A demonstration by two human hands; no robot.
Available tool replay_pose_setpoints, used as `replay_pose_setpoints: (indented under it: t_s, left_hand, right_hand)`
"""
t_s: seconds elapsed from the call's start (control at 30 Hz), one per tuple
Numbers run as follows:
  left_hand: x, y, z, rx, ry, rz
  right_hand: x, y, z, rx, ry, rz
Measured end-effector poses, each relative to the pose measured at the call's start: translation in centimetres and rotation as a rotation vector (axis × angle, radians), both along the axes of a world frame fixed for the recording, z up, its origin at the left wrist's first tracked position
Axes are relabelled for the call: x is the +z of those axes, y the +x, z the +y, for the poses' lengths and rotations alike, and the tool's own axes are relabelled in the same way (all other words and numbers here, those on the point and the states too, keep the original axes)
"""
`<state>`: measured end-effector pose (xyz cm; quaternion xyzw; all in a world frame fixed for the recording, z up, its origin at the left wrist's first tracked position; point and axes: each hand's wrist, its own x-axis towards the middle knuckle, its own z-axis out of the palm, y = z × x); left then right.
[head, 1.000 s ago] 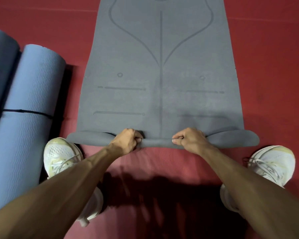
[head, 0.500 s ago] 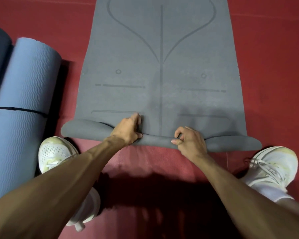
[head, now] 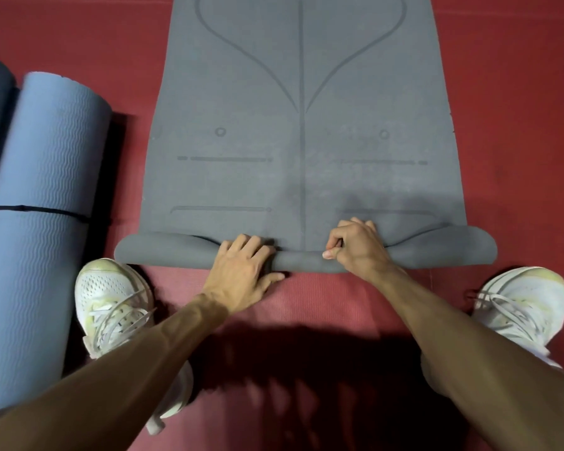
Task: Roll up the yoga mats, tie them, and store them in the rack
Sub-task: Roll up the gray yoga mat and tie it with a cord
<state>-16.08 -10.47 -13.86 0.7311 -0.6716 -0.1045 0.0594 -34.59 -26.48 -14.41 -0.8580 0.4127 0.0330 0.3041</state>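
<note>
My two shoes (head: 114, 307) flank the lower frame. Above them, my left hand (head: 241, 275) presses flat and my right hand (head: 355, 247) curls over the grey mat (head: 300, 141)'s small started roll at centre. Its loose ends could telescope, I judge. At left lie two rolled mats, one blue (head: 43, 206).

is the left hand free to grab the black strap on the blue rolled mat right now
Probably not at once: the left hand is pressing the grey mat's roll. The black strap lies uncovered on the blue rolled mat, on that hand's side, past the left shoe.
</note>
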Motion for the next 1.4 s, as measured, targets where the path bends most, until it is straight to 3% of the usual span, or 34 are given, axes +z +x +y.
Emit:
replay_pose_setpoints:
  t_s: [0.23, 0.37, 0.5, 0.6, 0.7, 0.93, 1.03, 1.2, 1.4]
  left_hand:
    - [0.1, 0.8, -2.0, -0.081, 0.125, -0.073]
    - [1.0, 1.1, -3.5, -0.028, 0.211, 0.024]
    - [1.4, 1.2, -4.5, 0.048, 0.304, 0.040]
    - [1.6, 1.7, -5.1, 0.087, 0.339, 0.045]
    - [2.1, 2.0, -5.9, 0.149, 0.371, 0.104]
    - [1.9, 2.3, -6.4, 0.236, 0.391, 0.139]
    - [1.9, 2.3, -6.3, 0.234, 0.387, 0.137]
    - [1.9, 2.0, -5.7, 0.221, 0.301, 0.196]
    - [2.0, 1.7, -3.6, -0.032, 0.091, -0.082]
  right_hand:
    - [-0.4, -0.1, 0.2, -0.019, -0.036, -0.003]
    - [-0.4, -0.5, 0.2, 0.051, -0.055, -0.063]
    - [-0.2, -1.0, 1.7, 0.135, -0.381, -0.166]
    - [-0.2, -2.2, 2.9, 0.190, -0.534, -0.072]
    - [-0.9, -3.6, 3.8, 0.229, -0.481, -0.028]
    - [-1.4, -2.7, 3.4, 0.042, -0.347, -0.168]
    - [-1.3, -2.7, 2.6, 0.068, -0.311, -0.186]
    - [0.2, -1.6, 0.0, 0.162, -0.106, -0.031]
    - [0.8, -0.4, -2.2, 0.133, 0.121, 0.001]
